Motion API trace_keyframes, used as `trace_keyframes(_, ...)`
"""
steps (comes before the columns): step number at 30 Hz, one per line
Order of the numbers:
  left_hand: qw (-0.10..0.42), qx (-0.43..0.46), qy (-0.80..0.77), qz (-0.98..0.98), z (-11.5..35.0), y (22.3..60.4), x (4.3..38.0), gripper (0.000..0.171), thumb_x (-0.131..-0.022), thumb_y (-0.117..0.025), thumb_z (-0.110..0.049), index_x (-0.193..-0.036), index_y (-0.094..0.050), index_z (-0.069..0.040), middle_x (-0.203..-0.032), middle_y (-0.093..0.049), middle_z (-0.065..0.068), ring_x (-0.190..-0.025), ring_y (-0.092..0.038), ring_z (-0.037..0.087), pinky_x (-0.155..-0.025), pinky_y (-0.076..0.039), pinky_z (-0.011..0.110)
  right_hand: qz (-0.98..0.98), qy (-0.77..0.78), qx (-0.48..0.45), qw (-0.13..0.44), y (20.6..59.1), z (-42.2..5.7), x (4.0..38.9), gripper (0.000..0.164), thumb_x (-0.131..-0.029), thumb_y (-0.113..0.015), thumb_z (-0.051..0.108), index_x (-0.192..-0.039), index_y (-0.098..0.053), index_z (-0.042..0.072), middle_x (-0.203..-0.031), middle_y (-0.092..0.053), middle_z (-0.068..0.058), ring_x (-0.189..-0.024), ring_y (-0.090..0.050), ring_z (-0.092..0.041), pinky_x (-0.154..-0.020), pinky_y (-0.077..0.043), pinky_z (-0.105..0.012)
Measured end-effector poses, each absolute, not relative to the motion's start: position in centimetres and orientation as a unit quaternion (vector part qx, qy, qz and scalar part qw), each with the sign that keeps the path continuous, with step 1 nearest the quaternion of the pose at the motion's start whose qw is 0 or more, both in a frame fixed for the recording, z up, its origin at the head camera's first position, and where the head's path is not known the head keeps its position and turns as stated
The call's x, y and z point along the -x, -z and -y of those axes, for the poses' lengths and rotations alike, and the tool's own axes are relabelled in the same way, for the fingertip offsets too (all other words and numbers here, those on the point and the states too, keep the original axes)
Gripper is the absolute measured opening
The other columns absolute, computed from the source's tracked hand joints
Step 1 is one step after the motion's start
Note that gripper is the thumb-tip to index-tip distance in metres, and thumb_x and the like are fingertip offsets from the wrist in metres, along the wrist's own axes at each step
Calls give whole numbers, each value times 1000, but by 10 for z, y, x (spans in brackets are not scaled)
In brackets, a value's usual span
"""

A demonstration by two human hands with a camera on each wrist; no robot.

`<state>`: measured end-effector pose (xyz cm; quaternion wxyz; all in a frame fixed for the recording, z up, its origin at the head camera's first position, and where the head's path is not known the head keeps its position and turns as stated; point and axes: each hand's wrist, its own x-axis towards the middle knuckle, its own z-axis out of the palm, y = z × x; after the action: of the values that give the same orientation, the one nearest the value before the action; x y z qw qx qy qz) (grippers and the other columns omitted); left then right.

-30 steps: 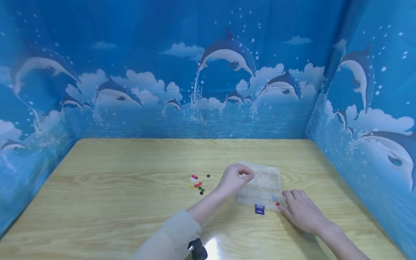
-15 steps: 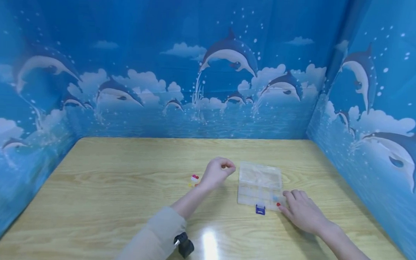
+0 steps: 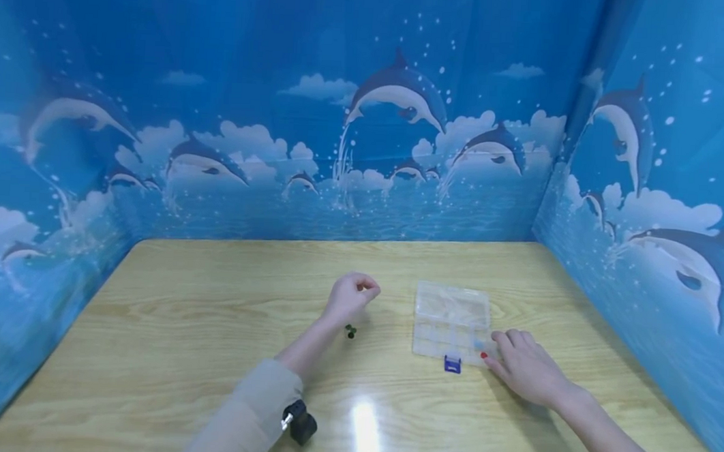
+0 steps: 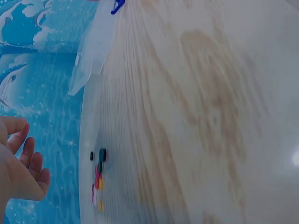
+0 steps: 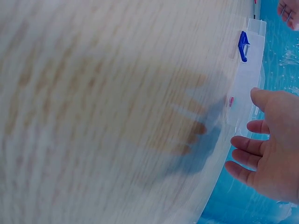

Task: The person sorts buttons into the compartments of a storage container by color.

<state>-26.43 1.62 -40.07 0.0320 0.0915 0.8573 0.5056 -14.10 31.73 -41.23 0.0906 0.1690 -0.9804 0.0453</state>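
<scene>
Readable in all views: text, none | labels, none | brands, none | numbers, none | signs, none

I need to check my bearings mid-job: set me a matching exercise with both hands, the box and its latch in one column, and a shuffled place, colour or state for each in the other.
Column one
1. Box
2. Left hand
3. Latch
4. Right hand

Column two (sides as in the head view)
A. blue
B. at the box's right end
C. see-through and standing open
D. raised over the table, left of the box

Right pairs: 1-C, 2-D, 3-A, 4-B.
</scene>
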Motion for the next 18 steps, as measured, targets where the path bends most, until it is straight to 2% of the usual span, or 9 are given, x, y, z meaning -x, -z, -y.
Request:
trace_keyframes(4, 31, -58, -498, -865, -8, 401, 269, 8, -89, -62, -18, -89, -68, -12, -110, -57, 6, -106, -49, 25, -89, -41, 42, 980, -44, -169, 93, 413, -318, 141, 42, -86, -64, 23, -112, -52, -8, -102, -55, -23, -98, -51, -42, -81, -43, -53)
trace_keyframes(6, 31, -45, -494, -868, -3, 401, 270, 9, -89, -62, -18, -90, -68, -12, -109, -57, 5, -100, -50, 23, -86, -42, 40, 980, -44, -168, 92, 413, -318, 141, 43, -86, -64, 23, -112, -52, -8, -102, -55, -22, -98, -50, -42, -81, -43, -53)
trace_keyframes(11, 32, -27, -508, -860, 7, 405, 273, 9, -87, -63, -15, -91, -68, -9, -94, -57, 6, -76, -53, 21, -63, -45, 32, 980, -45, -171, 89, 413, -318, 142, 43, -86, -64, 24, -112, -52, -8, -102, -55, -22, -98, -51, -41, -81, -43, -53)
trace_keyframes(14, 32, -20, -512, -858, 12, 408, 275, 9, -86, -64, -14, -91, -67, -8, -89, -55, 5, -69, -52, 19, -56, -43, 28, 980, -45, -172, 90, 413, -318, 141, 43, -86, -64, 24, -112, -52, -8, -102, -55, -22, -97, -51, -41, -82, -43, -53)
trace_keyframes(18, 29, -10, -505, -862, 18, 411, 277, 7, -85, -65, -13, -89, -67, -8, -87, -55, 4, -70, -49, 17, -59, -41, 28, 980, -46, -172, 89, 413, -318, 142, 43, -87, -63, 24, -112, -51, -9, -101, -55, -22, -97, -51, -41, -81, -43, -52)
